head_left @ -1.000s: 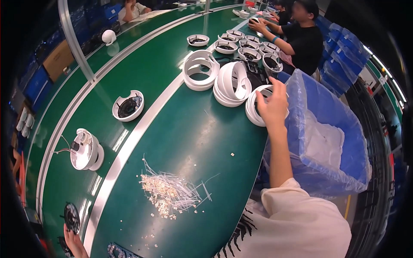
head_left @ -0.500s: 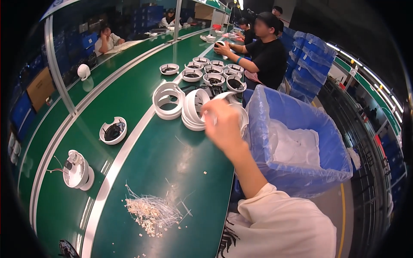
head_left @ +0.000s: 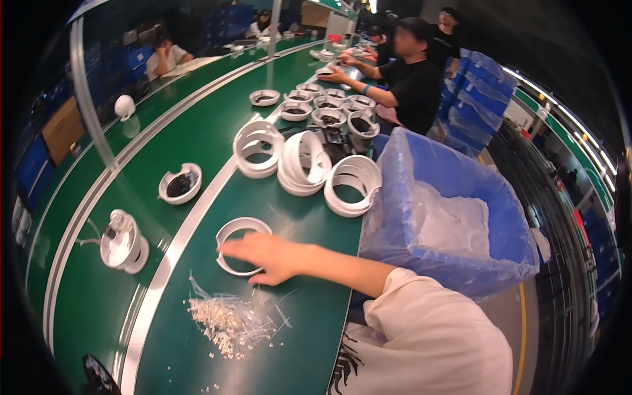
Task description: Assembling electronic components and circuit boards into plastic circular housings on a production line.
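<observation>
Right hand on one white ring.

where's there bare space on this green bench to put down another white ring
Bare green belt lies between the dark-filled cup and the ring stacks. Another free patch sits between the single ring under the right hand and the stacks. Crowded: the heap of clear ties near the front, and the bowls beside the co-worker.
</observation>
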### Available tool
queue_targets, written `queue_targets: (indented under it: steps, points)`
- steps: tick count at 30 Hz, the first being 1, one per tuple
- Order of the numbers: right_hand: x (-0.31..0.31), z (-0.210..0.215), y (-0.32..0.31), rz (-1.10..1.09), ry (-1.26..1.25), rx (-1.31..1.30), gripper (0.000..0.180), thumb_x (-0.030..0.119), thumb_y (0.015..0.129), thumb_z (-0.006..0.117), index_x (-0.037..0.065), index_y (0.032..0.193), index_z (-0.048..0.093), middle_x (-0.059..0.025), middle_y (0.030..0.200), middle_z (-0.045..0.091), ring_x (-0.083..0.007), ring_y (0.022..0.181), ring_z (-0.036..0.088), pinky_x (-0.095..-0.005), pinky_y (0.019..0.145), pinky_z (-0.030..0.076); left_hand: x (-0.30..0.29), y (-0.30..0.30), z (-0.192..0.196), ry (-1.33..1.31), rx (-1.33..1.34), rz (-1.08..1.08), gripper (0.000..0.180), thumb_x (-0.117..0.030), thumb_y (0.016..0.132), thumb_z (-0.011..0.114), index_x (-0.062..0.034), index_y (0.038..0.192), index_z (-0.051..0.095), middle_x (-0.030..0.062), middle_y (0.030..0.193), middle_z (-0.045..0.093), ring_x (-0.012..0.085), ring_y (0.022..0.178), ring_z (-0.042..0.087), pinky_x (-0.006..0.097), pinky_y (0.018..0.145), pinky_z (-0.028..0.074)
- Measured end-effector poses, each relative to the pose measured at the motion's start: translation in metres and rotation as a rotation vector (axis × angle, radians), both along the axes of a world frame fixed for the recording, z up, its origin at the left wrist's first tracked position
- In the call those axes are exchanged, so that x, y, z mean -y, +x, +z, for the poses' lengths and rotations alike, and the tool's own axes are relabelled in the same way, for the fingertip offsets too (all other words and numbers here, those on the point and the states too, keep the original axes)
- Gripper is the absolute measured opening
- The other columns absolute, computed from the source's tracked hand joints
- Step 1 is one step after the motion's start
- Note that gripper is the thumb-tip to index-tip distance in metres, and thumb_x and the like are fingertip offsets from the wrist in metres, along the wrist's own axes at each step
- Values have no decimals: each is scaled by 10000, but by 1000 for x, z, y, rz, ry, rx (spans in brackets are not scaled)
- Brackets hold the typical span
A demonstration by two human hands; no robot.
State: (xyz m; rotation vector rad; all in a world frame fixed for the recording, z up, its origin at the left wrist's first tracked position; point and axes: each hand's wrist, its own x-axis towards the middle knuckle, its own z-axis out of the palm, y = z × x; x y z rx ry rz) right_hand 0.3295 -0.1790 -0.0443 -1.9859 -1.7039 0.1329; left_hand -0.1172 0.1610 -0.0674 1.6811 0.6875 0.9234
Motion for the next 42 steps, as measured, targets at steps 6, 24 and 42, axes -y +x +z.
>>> queue_targets:
  steps: [6, 24, 42]
  points:
    - [-20, -9, 43, -122, -230, 151, 1039, 521, 486, 724, 22, 1260, 243, -248, 1292, 237, -376, 1216, 204, -433, 997, 178, 52, 63, 43, -379, 202, 58, 512, -49, 780, 518, -8, 1252, 324, 86, 1111, 479, 127, 996, 462, 245, 896, 325]
    - [-126, 61, -140, 334, 244, -1421, 1044, 1, 541, 746, 29, 1307, 37, -159, 1314, 191, -237, 1193, 280, -366, 905, 370, 131, 125, 46, -80, 435, 20, 461, 106, 758, 449, -25, 1143, 232, 105, 1017, 504, 127, 938, 495, 210, 767, 413]
    - [-157, 49, -182, 483, 282, -1125, 1208, 285, 449, 829, -21, 1294, 21, -226, 1271, 196, -290, 1124, 330, -381, 890, 365, 117, 116, 63, -970, 742, -440, 624, -506, 818, 293, -37, 1229, 324, 202, 1197, 397, 382, 1064, 429, 504, 867, 374]
